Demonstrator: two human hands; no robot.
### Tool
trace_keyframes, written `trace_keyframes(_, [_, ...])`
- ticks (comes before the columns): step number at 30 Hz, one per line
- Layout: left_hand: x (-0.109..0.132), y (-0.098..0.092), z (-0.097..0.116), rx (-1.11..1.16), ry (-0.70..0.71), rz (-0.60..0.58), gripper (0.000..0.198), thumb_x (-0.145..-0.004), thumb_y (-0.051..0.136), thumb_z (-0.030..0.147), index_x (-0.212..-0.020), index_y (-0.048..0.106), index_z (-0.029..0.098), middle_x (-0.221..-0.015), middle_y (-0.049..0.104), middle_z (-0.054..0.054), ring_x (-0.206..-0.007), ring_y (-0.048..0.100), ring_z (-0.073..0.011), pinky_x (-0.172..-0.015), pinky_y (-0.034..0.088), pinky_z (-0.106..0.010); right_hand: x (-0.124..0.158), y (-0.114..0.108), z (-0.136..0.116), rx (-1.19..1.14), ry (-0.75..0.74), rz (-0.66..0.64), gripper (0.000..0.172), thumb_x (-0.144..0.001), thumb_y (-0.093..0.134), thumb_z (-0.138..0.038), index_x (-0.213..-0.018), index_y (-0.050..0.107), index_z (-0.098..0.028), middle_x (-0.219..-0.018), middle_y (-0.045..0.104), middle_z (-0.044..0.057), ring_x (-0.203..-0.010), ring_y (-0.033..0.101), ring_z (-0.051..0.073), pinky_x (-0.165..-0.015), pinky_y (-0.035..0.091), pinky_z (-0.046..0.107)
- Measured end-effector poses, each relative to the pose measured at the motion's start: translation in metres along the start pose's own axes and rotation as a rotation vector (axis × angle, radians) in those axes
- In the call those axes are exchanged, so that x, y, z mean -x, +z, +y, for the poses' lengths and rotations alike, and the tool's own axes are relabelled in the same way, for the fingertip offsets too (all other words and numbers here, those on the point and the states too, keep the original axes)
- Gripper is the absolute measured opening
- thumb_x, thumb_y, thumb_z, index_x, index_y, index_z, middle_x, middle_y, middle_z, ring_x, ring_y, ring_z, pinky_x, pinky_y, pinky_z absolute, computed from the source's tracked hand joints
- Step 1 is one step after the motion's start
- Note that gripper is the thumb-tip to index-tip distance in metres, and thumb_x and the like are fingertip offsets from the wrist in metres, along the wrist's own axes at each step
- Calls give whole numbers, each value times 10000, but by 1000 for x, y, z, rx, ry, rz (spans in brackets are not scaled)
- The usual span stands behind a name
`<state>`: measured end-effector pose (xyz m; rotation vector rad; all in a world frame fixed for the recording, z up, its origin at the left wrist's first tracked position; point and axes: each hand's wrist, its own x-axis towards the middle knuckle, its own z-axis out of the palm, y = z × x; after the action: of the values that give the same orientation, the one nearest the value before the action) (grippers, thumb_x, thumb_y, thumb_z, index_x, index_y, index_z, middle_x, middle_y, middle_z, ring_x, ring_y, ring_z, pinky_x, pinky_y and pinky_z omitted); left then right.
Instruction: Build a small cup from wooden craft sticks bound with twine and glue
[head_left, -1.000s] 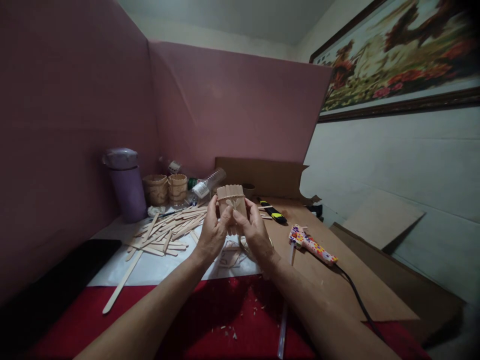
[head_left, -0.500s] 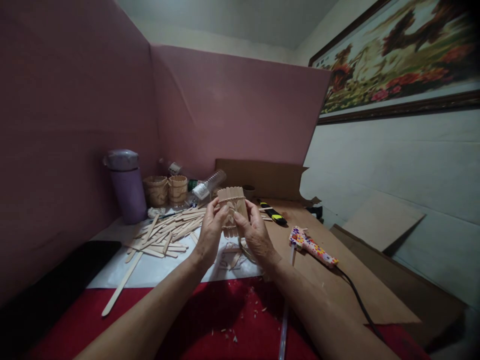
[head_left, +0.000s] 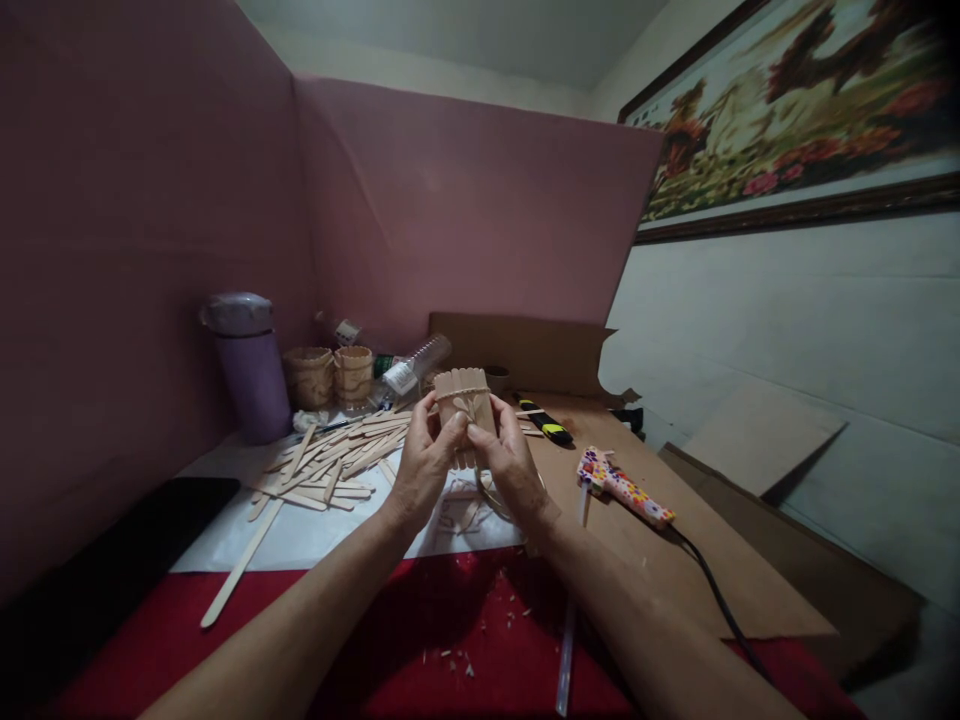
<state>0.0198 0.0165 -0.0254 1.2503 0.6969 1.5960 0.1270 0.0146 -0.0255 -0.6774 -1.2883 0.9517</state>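
Observation:
Between both hands is a small cup-shaped holder made of popsicle sticks, with a thin braided cord around its upper part and a leaf-like wooden decoration on its front. My left hand grips its left side, the thumb pressed on the front near the decoration. My right hand wraps round the right side, its thumb also on the front. The holder is lifted over the white sheet. Its lower part is partly hidden by my thumbs, and the fingers behind it are out of sight.
Loose popsicle sticks lie piled on the left. A flowered glue gun with a black cord and a yellow-black utility knife lie on cardboard at right. Behind stand a purple bottle, two stick cups and a plastic bottle.
Both thumbs have shifted slightly on the front of the holder, showing more of the decoration. The view has tilted a little; the hands still hold it in nearly the same place.

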Motion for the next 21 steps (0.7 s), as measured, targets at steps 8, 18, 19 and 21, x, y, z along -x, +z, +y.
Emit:
trace_keyframes(8, [1, 1, -1, -27, 12, 21, 608, -794, 668, 466, -1274, 448, 165, -1230, 619, -149, -1139, 597, -282, -937, 484, -420, 0, -1, 0, 48, -15, -28, 571, -762, 639, -407, -1244, 434, -182, -1258, 591, 147, -1124, 600, 286, -990, 471, 460])
trace_keyframes(18, [3, 3, -2, -20, 27, 47, 568, -803, 664, 462, -1254, 466, 181, -1239, 612, -134, -1155, 589, -271, -966, 469, -414, 1, -2, 1, 75, -25, -27, 525, -804, 595, -410, -1260, 449, -194, -1242, 614, 118, -1115, 607, 269, -980, 472, 423])
trace_keyframes(19, [3, 4, -2, -15, 22, 50, 560, -802, 666, 461, -1246, 470, 182, -1243, 610, -133, -1159, 587, -273, -965, 471, -415, 1, -2, 1, 89, -33, -25, 516, -806, 594, -403, -1258, 453, -198, -1247, 613, 114, -1120, 604, 267, -984, 469, 420])
trace_keyframes(21, [3, 4, -2, -7, 9, 56, 554, -800, 670, 461, -1239, 473, 184, -1243, 607, -134, -1161, 586, -276, -959, 476, -416, 1, -2, 1, 112, -43, -23, 505, -811, 594, -392, -1258, 456, -205, -1257, 611, 108, -1129, 599, 262, -991, 464, 416])
